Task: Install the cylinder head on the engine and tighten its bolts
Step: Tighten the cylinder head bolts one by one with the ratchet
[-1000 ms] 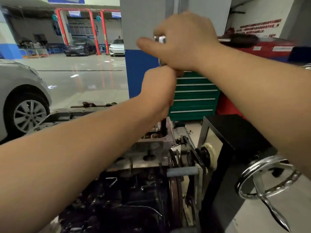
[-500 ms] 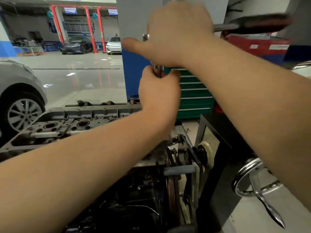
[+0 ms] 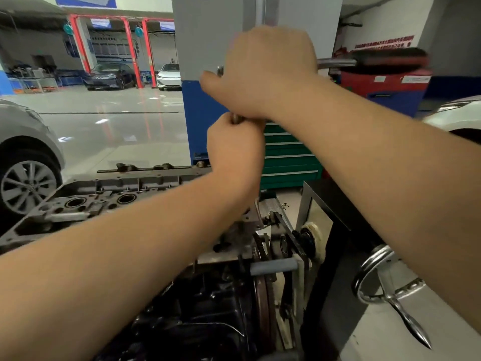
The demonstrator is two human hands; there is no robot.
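Starting at the far left, a grey car shows one wheel at the frame's edge, standing on a glossy workshop floor. Farther back, a dark car and a white car are parked near red lift posts.

Below these lies the cylinder head, a long grey metal casting with round bores on its top face, seated on the dark engine that fills the lower middle of the view. The left forearm crosses over the head from the lower left corner.

The left hand is raised above the right end of the cylinder head, its fingers curled around an upright metal shaft whose tip peeks out at the top of the fist. Directly above and touching it, the right hand is clenched over the top of a wrench; the index finger sticks out to the left, and the wrench's shiny bar runs out to the right into a dark blurred grip.

Behind both hands stands a grey and blue pillar, with a green drawer cabinet beside it. At the engine's right end sit belts and pulleys against a black stand. Lower right, a chrome handwheel with a pointed crank handle juts from the stand, partly behind the right forearm.
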